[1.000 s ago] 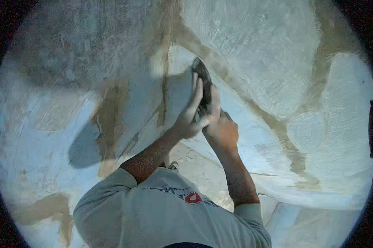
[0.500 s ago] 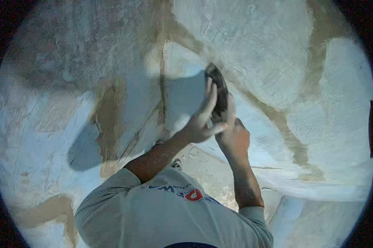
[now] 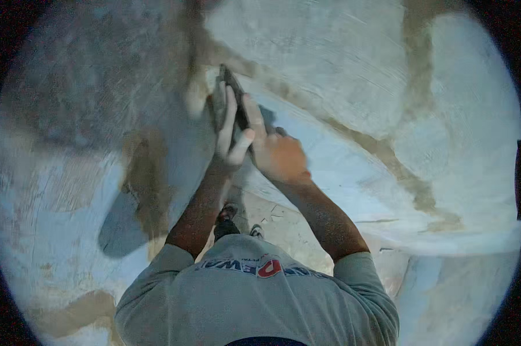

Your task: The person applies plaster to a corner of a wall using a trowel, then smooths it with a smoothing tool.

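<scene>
The left hand (image 3: 230, 130) lies open, fingers straight, against a dark flat plastering tool (image 3: 237, 94) that the right hand (image 3: 280, 153) grips; both have shifted leftward, bringing work nearer the brown streaks' junction on the plastered wall (image 3: 341, 69). Blur softens the fingers; the handle is hidden.

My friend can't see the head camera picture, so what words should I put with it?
A person's left hand and right hand are together on a dark, narrow tool, in front of a wall patched in pale blue, grey and brown. Looking down, you also see the person's grey T-shirt and shoes.
</scene>
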Tool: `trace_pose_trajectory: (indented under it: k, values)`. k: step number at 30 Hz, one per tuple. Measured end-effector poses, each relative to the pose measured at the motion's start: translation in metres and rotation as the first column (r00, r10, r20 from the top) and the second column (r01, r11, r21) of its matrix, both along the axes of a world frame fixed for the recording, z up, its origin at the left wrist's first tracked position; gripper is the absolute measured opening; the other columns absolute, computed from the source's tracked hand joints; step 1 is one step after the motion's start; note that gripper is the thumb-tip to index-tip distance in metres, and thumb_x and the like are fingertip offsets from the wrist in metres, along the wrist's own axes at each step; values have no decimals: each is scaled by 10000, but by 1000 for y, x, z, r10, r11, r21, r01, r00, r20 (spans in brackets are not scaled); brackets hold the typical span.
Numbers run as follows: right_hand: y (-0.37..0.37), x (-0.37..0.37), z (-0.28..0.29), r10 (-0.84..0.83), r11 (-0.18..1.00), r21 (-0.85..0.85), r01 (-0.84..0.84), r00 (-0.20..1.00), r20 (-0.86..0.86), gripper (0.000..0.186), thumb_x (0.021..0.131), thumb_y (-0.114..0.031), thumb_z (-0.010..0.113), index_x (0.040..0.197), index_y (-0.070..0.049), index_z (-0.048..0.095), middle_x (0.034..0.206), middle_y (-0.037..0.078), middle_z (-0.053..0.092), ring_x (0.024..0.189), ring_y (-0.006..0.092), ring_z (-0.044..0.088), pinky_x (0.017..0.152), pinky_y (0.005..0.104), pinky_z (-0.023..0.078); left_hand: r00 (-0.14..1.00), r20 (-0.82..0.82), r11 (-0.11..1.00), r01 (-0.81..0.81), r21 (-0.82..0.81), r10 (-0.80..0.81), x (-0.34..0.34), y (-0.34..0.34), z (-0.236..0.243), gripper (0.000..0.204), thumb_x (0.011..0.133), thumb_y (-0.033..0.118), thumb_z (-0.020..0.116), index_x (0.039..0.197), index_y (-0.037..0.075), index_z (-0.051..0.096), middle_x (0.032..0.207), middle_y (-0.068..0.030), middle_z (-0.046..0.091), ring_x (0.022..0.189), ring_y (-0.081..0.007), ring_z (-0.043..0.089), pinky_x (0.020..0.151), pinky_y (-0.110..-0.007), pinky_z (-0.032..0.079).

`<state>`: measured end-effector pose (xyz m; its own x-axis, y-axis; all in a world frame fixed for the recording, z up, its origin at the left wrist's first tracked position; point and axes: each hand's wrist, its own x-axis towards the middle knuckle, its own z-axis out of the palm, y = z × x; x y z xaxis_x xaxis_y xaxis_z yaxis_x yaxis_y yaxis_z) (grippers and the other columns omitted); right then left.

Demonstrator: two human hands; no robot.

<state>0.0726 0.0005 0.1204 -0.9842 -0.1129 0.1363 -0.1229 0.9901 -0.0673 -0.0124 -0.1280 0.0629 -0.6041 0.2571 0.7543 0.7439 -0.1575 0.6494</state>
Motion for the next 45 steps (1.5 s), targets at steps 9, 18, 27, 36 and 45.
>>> trace_pose_trajectory:
  k: [9, 18, 27, 36, 45]
  values:
    - [63, 72, -13, -80, 990, -134, 51, 971, -225, 768, 971, -239, 551, 1634, -212, 163, 969, 231, 714, 853, 414, 719, 696, 535, 603, 965, 168, 966, 222, -131, -199, 68, 55, -5, 938, 945, 198, 563, 1591, -108, -44, 1669, -322, -126, 1571, -410, -78, 1265, -453, 47]
    - [160, 189, -30, -218, 976, -83, 202, 919, -330, 895, 851, -238, 759, 1590, -61, 285, 1069, 168, 741, 809, 371, 721, 682, 433, 598, 878, 4, 861, 470, -197, -478, 138, 156, -27, 1180, 929, 351, 735, 1593, -30, -163, 1617, -344, -268, 1517, -454, -251, 1241, -548, -6]
    - [165, 176, -39, -162, 987, -52, 154, 946, -282, 936, 841, -261, 761, 1592, -19, 257, 950, 199, 737, 759, 359, 727, 597, 434, 595, 908, 34, 873, 411, -261, -417, 129, 143, -24, 1166, 916, 367, 745, 1607, -32, -105, 1630, -358, -211, 1524, -493, -200, 1232, -594, 8]
    - [115, 124, -26, -138, 990, -54, 130, 972, -193, 843, 898, -269, 670, 1619, -179, 242, 1013, 152, 727, 834, 330, 731, 601, 436, 608, 926, 135, 898, 375, -230, -352, 97, 100, -15, 1075, 949, 281, 664, 1586, -77, -124, 1637, -316, -257, 1548, -422, -182, 1256, -499, 64]
    - [166, 203, -39, -219, 975, -108, 193, 911, -350, 893, 874, -245, 752, 1584, -20, 260, 932, 129, 746, 715, 345, 709, 591, 430, 588, 865, 73, 802, 490, -341, -497, 145, 156, -28, 1182, 919, 460, 729, 1599, -56, -88, 1626, -359, -216, 1527, -487, -195, 1239, -585, 18]
